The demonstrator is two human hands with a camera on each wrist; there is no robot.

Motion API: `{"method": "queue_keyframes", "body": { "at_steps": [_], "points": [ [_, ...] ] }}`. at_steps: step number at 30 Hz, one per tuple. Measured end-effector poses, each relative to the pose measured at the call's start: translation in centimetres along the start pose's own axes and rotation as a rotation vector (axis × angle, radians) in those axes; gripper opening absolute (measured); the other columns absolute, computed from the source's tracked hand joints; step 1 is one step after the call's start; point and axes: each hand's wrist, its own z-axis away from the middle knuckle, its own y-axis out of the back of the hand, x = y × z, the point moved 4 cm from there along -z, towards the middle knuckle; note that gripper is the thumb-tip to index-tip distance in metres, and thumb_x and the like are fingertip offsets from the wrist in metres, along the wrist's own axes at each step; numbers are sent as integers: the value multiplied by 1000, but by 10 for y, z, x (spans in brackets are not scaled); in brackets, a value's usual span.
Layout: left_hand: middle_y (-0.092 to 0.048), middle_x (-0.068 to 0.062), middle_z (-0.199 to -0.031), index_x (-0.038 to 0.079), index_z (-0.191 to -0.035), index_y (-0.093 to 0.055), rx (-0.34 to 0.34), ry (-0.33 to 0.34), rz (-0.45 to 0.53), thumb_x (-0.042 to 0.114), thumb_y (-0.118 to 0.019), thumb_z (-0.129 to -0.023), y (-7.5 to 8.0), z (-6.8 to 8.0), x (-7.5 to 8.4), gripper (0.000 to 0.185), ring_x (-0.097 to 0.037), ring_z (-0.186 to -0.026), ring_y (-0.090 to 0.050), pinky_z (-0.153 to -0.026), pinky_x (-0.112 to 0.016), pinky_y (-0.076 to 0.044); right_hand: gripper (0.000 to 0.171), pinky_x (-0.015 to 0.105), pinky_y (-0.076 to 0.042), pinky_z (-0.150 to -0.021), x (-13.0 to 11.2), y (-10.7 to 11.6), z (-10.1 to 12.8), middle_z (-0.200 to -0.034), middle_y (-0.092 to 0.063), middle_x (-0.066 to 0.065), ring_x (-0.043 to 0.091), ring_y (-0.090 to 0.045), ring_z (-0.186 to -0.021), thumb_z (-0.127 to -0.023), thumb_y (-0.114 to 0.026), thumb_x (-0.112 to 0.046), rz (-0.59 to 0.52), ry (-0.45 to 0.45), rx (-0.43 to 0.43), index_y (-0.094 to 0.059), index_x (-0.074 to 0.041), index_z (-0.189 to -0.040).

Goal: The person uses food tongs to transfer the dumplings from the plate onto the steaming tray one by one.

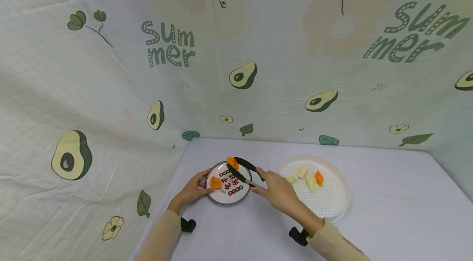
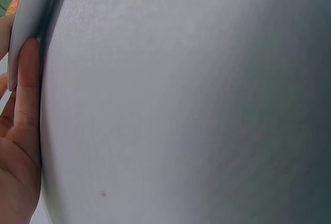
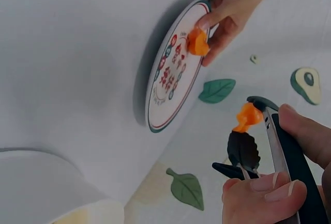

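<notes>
We've got the right hand (image 1: 279, 190) squeezing black tongs (image 1: 244, 172) with an orange chunk (image 1: 232, 163) pinched in the tips, right over the plate (image 1: 236, 197); left hand (image 1: 193, 190) grips the plate's rim beside another chunk (image 1: 215, 182); tray (image 1: 334, 203) sits nearby on the worktop (image 1: 388, 211).

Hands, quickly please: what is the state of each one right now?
Left hand: holds the rim of the small plate, fingers curled on it.
Right hand: grips black tongs that pinch an orange piece.
</notes>
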Motion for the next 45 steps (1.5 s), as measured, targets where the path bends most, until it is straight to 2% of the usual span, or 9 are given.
{"method": "queue_keyframes", "body": {
  "at_steps": [8, 12, 15, 17, 21, 24, 31, 39, 45],
  "points": [
    [-53, -6, -125, 21, -150, -46, 7, 6, -26, 24, -85, -80, -2, -1, -4, 80, -18, -84, -50, -71, -30, -43, 67, 31, -46, -55, 13, 17, 14, -109, -67, 20, 15, -51, -64, -90, -74, -38, -14, -26, 15, -53, -2, -143],
    [-53, -5, -121, 22, -150, -46, 3, -3, -33, 25, -86, -80, -1, -3, -5, 81, -18, -85, -50, -70, -30, -42, 68, 43, -54, -72, 21, 27, 23, -117, -66, 22, 27, -66, -86, -90, -73, -40, -6, -23, 39, -53, -2, -143],
    [-53, -3, -118, 24, -150, -47, 5, 12, -33, 26, -86, -80, -1, -3, -6, 81, -18, -85, -50, -70, -30, -43, 68, 52, -52, -86, 28, 35, 30, -127, -61, 24, 39, -62, -110, -91, -71, -41, 11, -20, 50, -53, -2, -143],
    [-53, -3, -117, 24, -150, -47, 9, 16, -35, 26, -86, -80, 0, -3, -6, 81, -18, -85, -50, -69, -30, -42, 68, 53, -51, -86, 32, 39, 35, -129, -61, 24, 40, -61, -114, -91, -71, -42, 17, -21, 52, -53, -2, -143],
    [-53, -4, -119, 23, -150, -47, 7, 16, -33, 25, -86, -80, 0, -1, -4, 81, -18, -84, -49, -69, -30, -42, 68, 45, -54, -73, 42, 48, 46, -120, -65, 19, 30, -65, -96, -89, -74, -40, 41, -31, 59, -54, -3, -143],
    [-53, -5, -122, 21, -150, -47, 4, 11, -25, 24, -85, -80, -1, -1, -2, 80, -18, -84, -49, -70, -31, -42, 69, 36, -48, -61, 51, 54, 55, -105, -67, 10, 17, -57, -78, -88, -75, -41, 54, -50, 49, -54, -4, -142],
    [-53, -4, -115, 19, -150, -47, 4, 3, -28, 23, -86, -80, -1, -1, -1, 80, -18, -83, -48, -70, -30, -40, 72, 31, -42, -57, 72, 64, 70, -84, -59, 1, 13, -48, -68, -88, -74, -42, 55, -86, 25, -52, 0, -143],
    [-53, -3, -111, 21, -150, -47, 7, 18, -21, 23, -86, -80, -2, -3, -5, 81, -18, -83, -49, -70, -31, -41, 80, 36, -42, -59, 96, 76, 91, -92, -61, 3, 16, -50, -74, -89, -68, -53, 67, -134, -22, -50, 3, -143],
    [-54, -5, -118, 22, -151, -46, 8, 12, -13, 21, -85, -80, -1, -3, -3, 81, -17, -82, -51, -70, -29, -44, 78, 41, -46, -62, 116, 82, 104, -104, -65, 12, 21, -55, -80, -88, -71, -49, 87, -174, -55, -51, 5, -141]
  ]
}}
